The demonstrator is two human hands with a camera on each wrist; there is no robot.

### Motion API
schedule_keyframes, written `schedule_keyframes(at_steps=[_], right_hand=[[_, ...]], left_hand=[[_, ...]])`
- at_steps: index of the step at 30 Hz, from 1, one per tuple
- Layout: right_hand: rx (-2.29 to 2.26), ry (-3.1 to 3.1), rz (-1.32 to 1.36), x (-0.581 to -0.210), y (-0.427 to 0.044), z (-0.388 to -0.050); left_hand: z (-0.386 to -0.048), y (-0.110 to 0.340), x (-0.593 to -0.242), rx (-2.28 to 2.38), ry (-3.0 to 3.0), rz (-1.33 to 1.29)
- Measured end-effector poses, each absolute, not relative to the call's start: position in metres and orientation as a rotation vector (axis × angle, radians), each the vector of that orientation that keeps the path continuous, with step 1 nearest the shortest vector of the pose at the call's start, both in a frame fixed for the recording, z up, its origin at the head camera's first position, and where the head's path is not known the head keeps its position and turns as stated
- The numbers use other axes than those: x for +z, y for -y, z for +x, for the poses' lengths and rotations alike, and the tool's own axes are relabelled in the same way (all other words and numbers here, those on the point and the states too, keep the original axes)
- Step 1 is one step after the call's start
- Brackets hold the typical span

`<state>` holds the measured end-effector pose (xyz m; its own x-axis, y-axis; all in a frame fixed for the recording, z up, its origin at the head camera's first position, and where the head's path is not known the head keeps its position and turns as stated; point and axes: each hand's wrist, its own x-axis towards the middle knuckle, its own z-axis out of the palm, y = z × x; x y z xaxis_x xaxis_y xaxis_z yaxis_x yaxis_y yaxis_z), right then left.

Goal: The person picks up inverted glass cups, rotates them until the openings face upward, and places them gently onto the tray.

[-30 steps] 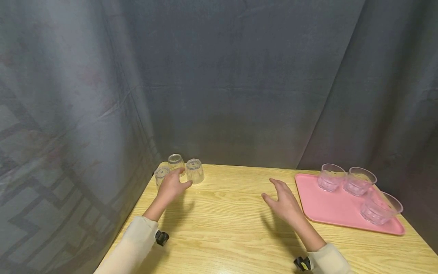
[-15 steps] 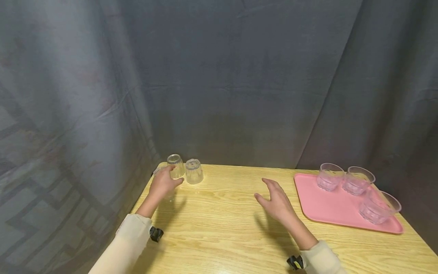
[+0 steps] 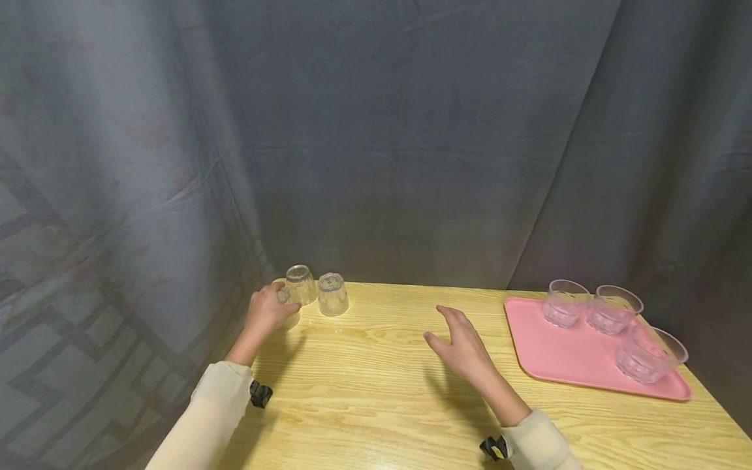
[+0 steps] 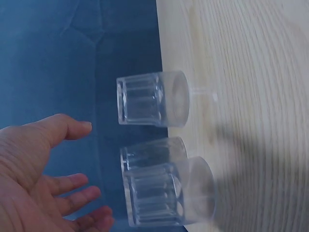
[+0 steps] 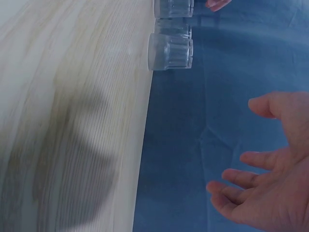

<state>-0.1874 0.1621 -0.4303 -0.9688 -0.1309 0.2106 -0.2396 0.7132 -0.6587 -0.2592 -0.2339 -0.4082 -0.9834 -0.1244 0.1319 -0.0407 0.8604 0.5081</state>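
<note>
Left hand [image 3: 266,314] shifts to the leftmost glass [image 4: 149,198]

We see the left hand further left than a second ago, which, we judge, brings the leftmost glass within its reach. Its thumb and fingers are apart, holding nothing. The right hand [image 3: 465,349], also further left, hangs right of centre, fingers apart. The leftmost glass stands upside down at the frame's left, mostly hidden in the head view; the left wrist view shows it clear, fluted near the base, wider at the rim.
</note>
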Motion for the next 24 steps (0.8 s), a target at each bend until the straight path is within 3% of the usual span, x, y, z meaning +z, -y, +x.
schedule_keyframes(at_steps=[24], right_hand=[[1.168,2.736,0.342,-0.433,-0.131,-0.189]], left_hand=[[-0.280,0.260,-0.423,-0.808,2.950,0.261]])
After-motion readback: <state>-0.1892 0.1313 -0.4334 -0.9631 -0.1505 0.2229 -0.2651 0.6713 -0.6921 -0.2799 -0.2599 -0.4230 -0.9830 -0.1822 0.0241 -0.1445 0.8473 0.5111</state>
